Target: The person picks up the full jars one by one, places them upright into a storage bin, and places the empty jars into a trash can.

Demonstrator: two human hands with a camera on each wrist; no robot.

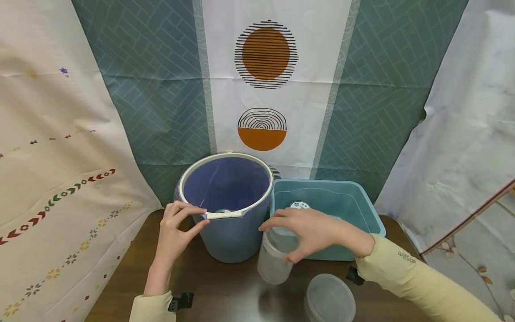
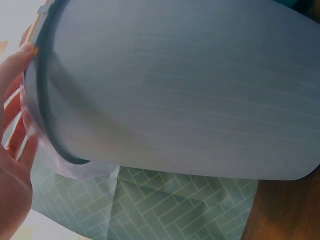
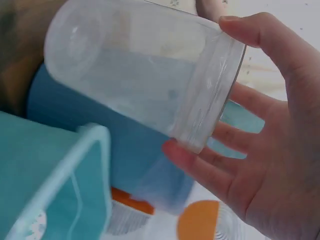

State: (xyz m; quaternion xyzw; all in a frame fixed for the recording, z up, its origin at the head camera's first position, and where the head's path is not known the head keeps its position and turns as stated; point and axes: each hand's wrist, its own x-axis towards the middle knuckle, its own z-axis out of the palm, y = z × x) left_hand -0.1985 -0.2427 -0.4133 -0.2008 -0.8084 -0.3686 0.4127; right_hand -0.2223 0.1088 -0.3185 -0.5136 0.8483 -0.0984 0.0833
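Clear jar (image 1: 273,268) and bin rim (image 1: 225,215) in gripping hands (image 1: 310,226) (image 1: 173,228), brown tabletop (image 1: 221,290) below, patterned cloth (image 1: 314,94) behind

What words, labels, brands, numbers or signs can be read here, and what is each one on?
No text can be read with certainty.
Right sleeve: a small dark printed mark, too small to read.
Round white label inside the teal bin: markings too small to read.
Clear jar: no writing seen.
Blue bucket: no writing seen outside.
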